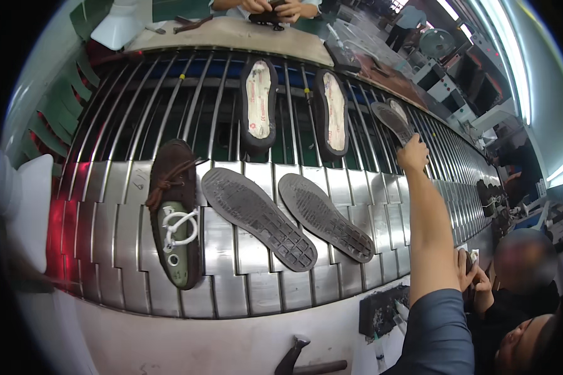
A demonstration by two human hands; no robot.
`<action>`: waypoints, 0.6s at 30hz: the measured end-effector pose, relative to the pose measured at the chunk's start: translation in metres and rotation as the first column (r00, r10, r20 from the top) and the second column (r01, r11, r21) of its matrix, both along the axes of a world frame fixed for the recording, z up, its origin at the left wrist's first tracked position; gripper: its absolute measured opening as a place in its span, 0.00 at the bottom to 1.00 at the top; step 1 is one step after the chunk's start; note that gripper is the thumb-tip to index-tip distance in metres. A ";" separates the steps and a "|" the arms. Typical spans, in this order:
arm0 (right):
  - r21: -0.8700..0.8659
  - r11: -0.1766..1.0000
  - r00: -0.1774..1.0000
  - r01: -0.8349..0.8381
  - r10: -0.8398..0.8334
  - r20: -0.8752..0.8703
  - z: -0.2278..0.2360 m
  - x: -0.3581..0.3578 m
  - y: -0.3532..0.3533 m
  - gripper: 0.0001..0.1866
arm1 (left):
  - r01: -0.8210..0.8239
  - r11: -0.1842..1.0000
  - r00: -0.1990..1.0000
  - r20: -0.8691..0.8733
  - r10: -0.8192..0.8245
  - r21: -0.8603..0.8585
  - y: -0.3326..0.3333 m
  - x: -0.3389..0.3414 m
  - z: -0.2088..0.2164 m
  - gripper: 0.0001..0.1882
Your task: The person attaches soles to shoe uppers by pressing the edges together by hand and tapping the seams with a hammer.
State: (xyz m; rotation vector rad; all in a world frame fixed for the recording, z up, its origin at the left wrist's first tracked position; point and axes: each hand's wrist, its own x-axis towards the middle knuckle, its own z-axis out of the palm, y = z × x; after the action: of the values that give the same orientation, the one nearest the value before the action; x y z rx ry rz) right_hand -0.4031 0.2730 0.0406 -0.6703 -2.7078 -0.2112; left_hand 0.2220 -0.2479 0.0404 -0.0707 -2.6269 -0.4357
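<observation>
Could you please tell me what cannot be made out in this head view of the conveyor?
- Left hand: not in the head view.
- Right hand: its back hides its fingertips where it reaches the dark grey shoe sole, so the grip cannot be judged.
- Metal hammer: cut off by the lower edge.
- Dark shoes far right on the slatted steel conveyor: too small and bent by the fisheye rim.

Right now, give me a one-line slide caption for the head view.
Right hand reaches a dark sole on the slatted metal conveyor, past two grey soles.

Bright overhead strips; conveyor point(250, 262) glare; fisheye-bent edges.
</observation>
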 end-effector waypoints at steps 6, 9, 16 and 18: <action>-0.253 0.967 0.989 -0.034 -0.005 -0.150 0.060 0.061 -0.067 0.43 | 0.017 0.999 1.000 -0.016 -0.017 0.035 0.000 0.012 0.003 0.11; -0.425 0.886 0.962 -0.184 0.072 -0.265 0.082 0.098 -0.100 0.48 | 0.065 0.997 0.997 -0.050 -0.063 0.048 -0.003 0.012 0.005 0.13; -0.740 0.209 0.758 -0.639 0.338 -0.558 0.107 0.307 -0.286 0.42 | 0.013 0.201 0.974 0.033 -0.225 0.979 -0.038 -0.014 0.019 0.22; -0.793 0.058 0.723 -0.607 0.455 -0.521 0.096 0.383 -0.318 0.44 | 0.095 0.138 0.972 -0.062 -0.226 0.986 -0.042 -0.043 0.024 0.31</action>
State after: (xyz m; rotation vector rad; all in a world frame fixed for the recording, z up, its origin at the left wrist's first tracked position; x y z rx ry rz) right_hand -0.0206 -0.0447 0.1366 0.2231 -2.4248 1.7315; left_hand 0.1793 -0.2898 0.0646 0.1157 -1.8240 -2.2291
